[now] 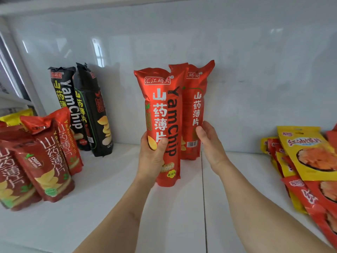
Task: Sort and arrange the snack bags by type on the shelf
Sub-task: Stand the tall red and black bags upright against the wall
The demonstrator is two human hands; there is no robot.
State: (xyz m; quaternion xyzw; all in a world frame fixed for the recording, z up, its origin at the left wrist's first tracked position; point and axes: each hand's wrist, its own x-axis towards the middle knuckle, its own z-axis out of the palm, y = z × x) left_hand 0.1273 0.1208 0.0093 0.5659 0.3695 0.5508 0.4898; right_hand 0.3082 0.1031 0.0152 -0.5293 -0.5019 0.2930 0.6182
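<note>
My left hand grips the lower part of a tall orange-red Yam Chip bag, held upright just above the white shelf. Behind it a second orange-red Yam Chip bag stands against the back wall, and my right hand rests on its right side with the thumb on its front. Two black Yam Chip bags stand upright at the back left. Several dark red yam chip bags lean together at the left edge.
A heap of flat yellow and red snack pouches lies at the right end of the shelf. The glossy white back wall closes the shelf behind. A seam runs front to back through the shelf board between my arms.
</note>
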